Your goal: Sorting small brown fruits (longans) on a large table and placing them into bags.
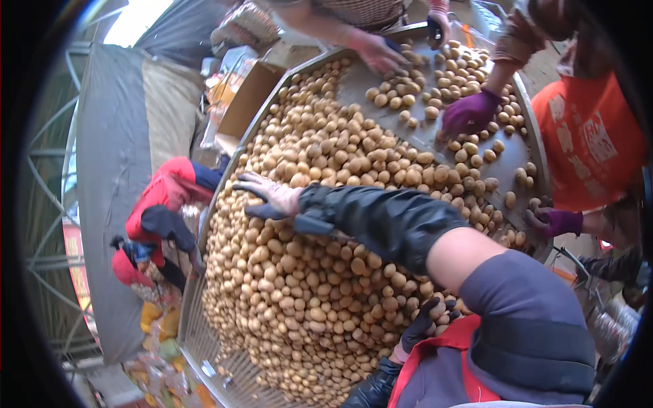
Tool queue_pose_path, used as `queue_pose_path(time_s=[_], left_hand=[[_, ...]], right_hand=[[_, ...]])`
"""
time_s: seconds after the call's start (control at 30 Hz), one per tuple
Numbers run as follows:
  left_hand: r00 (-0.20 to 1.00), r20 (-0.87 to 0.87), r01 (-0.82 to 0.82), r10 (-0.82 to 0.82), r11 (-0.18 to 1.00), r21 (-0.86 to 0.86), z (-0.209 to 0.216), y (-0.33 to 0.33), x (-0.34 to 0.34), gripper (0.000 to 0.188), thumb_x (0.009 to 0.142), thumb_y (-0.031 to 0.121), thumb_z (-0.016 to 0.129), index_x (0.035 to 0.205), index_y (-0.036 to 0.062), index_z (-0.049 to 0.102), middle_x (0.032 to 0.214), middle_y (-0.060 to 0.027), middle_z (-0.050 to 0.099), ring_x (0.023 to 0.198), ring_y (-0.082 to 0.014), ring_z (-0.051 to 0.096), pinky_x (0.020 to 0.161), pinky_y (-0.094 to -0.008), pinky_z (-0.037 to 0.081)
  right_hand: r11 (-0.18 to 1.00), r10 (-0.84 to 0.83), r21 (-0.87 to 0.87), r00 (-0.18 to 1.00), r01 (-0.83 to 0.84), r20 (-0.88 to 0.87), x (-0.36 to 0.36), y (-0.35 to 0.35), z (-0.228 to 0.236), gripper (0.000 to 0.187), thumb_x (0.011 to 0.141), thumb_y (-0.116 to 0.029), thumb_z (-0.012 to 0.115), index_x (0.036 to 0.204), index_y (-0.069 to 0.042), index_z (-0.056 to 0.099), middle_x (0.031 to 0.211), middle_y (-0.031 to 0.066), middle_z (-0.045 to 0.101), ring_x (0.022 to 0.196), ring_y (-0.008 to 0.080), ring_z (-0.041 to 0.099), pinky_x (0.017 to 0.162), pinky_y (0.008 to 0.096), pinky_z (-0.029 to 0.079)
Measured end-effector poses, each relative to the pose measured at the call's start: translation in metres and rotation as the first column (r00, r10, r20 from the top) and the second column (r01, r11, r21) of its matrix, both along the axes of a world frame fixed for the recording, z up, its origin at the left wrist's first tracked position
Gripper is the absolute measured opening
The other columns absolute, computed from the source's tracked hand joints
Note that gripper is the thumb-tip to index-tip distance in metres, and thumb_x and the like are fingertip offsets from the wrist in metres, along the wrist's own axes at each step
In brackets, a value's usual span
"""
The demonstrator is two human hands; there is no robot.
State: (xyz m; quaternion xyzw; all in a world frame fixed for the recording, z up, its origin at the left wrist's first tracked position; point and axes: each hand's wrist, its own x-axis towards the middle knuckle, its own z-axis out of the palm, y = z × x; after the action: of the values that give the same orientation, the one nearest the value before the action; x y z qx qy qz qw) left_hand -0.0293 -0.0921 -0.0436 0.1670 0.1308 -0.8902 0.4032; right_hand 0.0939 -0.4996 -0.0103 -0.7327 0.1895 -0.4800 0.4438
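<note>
A big heap of small tan potatoes (pixel 320 265) fills a metal tray table (pixel 374 88). My right hand (pixel 269 196), in a pale glove with dark grey parts, reaches across to the far left of the heap. Its fingers are spread flat on the potatoes, and a black sleeve cover runs up the forearm. Close to my body, at the heap's near right edge, is my left hand (pixel 418 330) in a dark glove. Its fingers curl round a few potatoes (pixel 437 311); part of that hand is hidden.
Across the tray, a co-worker's hands (pixel 382 56) handle potatoes. On the right, another person in an orange apron (pixel 590 143) has purple gloves (pixel 471 113) among the potatoes. A person in red (pixel 166 197) bends beside the tray's left rim. A cardboard box (pixel 250 98) stands nearby.
</note>
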Motion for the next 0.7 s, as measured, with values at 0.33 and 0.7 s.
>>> queue_pose_path(time_s=[0.33, 0.7], left_hand=[[1.000, -0.025, 0.019, -0.018, 1.000, 0.023, -0.002, 0.000, 0.002, 0.053, 0.098, 0.034, 0.057, 0.146, 0.0148, 0.044, 0.150, -0.0177, 0.041, 0.137, -0.0368, 0.042, 0.114, -0.0527, 0.037], [0.995, -0.100, 0.004, -0.002, 1.000, 0.022, -0.002, 0.004, -0.006, 0.052, 0.098, 0.032, 0.056, 0.146, 0.0156, 0.044, 0.150, -0.0177, 0.041, 0.137, -0.0365, 0.043, 0.113, -0.0530, 0.037]], right_hand=[[0.864, -0.205, 0.331, 0.866, 0.379, -0.455, -0.103, -0.046, -0.065, 0.080, 0.089, -0.053, 0.061, 0.153, -0.014, 0.032, 0.159, 0.0256, 0.022, 0.145, 0.0414, 0.029, 0.119, 0.0498, 0.023], [0.805, -0.355, -0.160, 0.249, 0.571, -0.901, -0.298, 0.075, -0.071, 0.062, 0.095, -0.055, 0.050, 0.143, -0.016, 0.048, 0.141, 0.0134, 0.051, 0.133, 0.0336, 0.043, 0.111, 0.0521, 0.027]])
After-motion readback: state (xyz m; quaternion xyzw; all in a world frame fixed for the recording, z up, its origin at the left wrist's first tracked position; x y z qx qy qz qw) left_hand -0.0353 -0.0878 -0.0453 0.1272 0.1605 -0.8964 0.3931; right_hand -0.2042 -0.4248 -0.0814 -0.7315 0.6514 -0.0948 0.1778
